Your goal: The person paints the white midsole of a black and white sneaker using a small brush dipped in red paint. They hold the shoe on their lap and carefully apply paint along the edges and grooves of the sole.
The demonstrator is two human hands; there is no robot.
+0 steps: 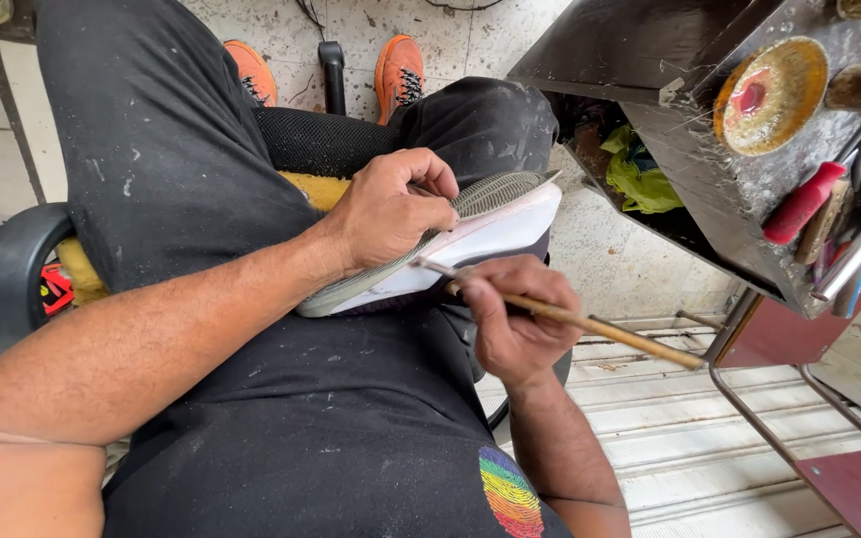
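- Your right hand (pixel 512 317) is closed around a thin wooden-handled brush (pixel 570 321), pinched low near the tip; hold it that low, I'd judge, so the bristle end stays steady at the shoe's edge.
- Across your lap lies a white sports shoe (pixel 455 244), sole side up; the brush tip meets it at the seam between the grey ribbed outsole (pixel 495 192) and the white midsole. Work along that seam in short strokes rather than spreading onto the white side.
- Your left hand (pixel 391 209) is clamped over the outsole, fingers curled onto its rim, pressing the shoe down against your thigh; keep that pressure even so it does not rock.
- Farther off to your right stands a dark work stand (pixel 690 159) with a round yellow tin (pixel 771 95) and a red-handled tool (pixel 802 203), well apart from both hands.
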